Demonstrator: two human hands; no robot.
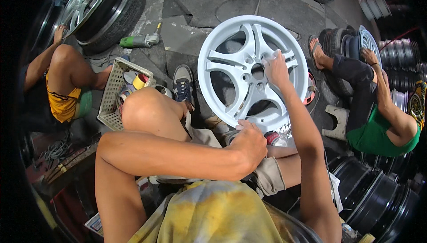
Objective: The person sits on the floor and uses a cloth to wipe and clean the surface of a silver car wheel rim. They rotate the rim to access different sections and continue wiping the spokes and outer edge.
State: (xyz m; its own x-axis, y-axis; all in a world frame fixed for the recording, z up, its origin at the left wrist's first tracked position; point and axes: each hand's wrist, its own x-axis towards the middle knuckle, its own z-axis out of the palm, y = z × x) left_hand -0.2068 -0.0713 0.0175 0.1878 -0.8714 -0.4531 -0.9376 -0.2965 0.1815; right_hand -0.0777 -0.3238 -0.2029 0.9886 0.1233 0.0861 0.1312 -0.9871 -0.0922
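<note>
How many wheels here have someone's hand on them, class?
3: the white wheel in the middle, the silver wheel at upper left, and the blue-grey wheel at right. Further ones may be hidden.

Left hand (251,144) at the near edge of the wheel (243,89), right hand (278,72) on its face.
The left elbow (107,144) bends sharply and its hand curls; the right arm (307,140) stretches farther, fingers (279,56) bent just right of the wheel's centre.
</note>
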